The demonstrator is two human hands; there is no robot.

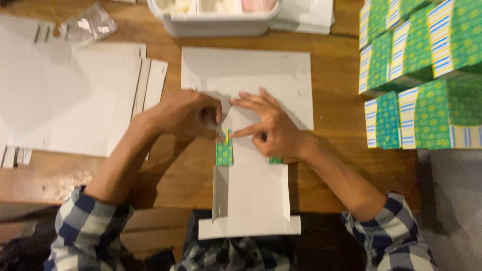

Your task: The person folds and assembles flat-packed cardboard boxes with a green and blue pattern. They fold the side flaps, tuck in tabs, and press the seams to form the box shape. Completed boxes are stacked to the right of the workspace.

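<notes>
Flat white cardboard box blank (248,145) lies mid-desk (336,165), under both hands: left hand (186,113) curled, pinching its green patterned side flap (224,150); right hand (271,125) spread, fingers pressing the panel flat. Blank shows unprinted white inside, green print on turned flaps. Stacked white sheets (75,100) lie left, finished green boxes (416,70) right, bare wood between.

view: head, single | position: above, looking straight down | range: close over brown wooden table (341,100) | centre: fingers (251,103) | wearer's checked sleeves at bottom edge
</notes>
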